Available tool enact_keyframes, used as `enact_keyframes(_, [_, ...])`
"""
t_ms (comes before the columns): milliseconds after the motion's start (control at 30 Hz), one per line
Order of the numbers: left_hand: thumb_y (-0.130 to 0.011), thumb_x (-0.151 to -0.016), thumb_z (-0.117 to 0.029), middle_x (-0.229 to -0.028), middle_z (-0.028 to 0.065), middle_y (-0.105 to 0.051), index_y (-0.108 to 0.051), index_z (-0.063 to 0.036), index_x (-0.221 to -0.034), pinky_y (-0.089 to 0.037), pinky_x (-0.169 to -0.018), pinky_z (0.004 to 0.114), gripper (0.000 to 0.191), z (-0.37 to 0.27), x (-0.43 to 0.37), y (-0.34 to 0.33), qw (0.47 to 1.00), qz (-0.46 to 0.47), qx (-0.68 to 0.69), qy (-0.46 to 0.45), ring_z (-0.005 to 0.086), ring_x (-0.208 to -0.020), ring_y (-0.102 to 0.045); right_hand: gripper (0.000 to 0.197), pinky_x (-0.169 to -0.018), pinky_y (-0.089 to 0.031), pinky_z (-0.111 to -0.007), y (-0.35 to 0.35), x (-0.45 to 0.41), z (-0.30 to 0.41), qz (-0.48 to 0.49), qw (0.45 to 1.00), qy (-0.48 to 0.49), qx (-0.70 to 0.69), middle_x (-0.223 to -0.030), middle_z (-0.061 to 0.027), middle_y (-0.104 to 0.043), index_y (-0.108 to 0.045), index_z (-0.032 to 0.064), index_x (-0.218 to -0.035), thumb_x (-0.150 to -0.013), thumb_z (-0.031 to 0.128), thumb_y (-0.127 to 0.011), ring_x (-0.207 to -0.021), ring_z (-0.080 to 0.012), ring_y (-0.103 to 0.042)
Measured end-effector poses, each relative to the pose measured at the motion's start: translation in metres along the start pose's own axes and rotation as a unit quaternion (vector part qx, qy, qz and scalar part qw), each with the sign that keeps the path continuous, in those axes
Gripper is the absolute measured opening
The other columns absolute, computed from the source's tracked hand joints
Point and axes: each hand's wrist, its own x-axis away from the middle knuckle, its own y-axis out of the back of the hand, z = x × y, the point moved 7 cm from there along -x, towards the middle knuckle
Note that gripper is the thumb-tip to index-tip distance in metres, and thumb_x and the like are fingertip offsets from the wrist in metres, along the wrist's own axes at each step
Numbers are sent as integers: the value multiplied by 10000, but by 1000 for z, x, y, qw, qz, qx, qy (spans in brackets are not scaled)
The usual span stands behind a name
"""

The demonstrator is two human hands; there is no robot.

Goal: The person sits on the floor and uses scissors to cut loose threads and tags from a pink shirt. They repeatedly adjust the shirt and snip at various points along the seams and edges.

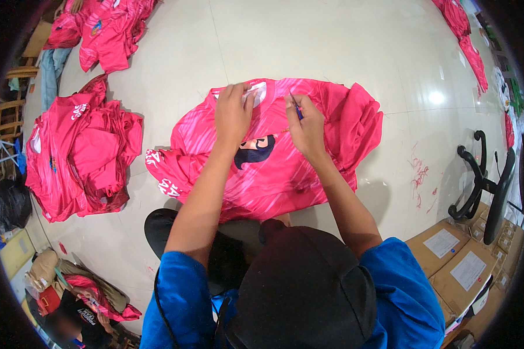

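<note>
A pink printed jersey (284, 174) lies spread over my lap and the floor, with a dark-haired cartoon print at its middle and its collar pointing away from me. My left hand (235, 115) rests at the collar's left part, fingertips on the neckline; whether it pinches the cloth is hard to tell. My right hand (305, 124), above the jersey right of the collar, holds a small pointed tool with a blue handle (298, 112), probably thread snips. The tool's thin tip points away from me. More bunched pink cloth lies at the jersey's right side.
A heap of pink jerseys (91, 161) lies on the floor at left, with more beyond it beside another person. Loose pink threads (418, 174) are scattered at right, near a black chair base (478, 179). Cardboard boxes (454, 257) stand lower right. Another person handles pink cloth lower left.
</note>
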Motion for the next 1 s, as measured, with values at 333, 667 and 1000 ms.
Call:
enact_keyframes(333, [-767,-998,-170,-1046,132,-777,-788,-70,-1054,-572,-892,492,116,24,-10,-36,994,20,-68,-78,367,-1014,-721,173,-762,-538,-335,-9,12,-26,1,995,-74,-71,-903,-82,-748,-748,-18,-1131,-1072,142,-718,-820,-107,-640])
enact_keyframes(667, [-680,-1091,-210,-990,229,-760,-686,-30,-1138,-557,-834,563,185,24,-23,-30,996,72,-37,40,442,-937,-719,403,-576,-427,-299,-43,-5,-50,115,920,-264,-267,-810,-29,-656,-747,-11,-1199,-1144,360,-599,-638,-86,-524])
enact_keyframes(1000, [-617,-1134,-196,-968,253,-766,-640,-1,-1138,-572,-786,504,196,36,-19,-22,973,128,124,145,436,-903,-763,451,-464,-314,-259,-101,1,-37,240,719,-441,-481,-752,22,-543,-699,45,-1073,-1185,421,-477,-530,-66,-381])
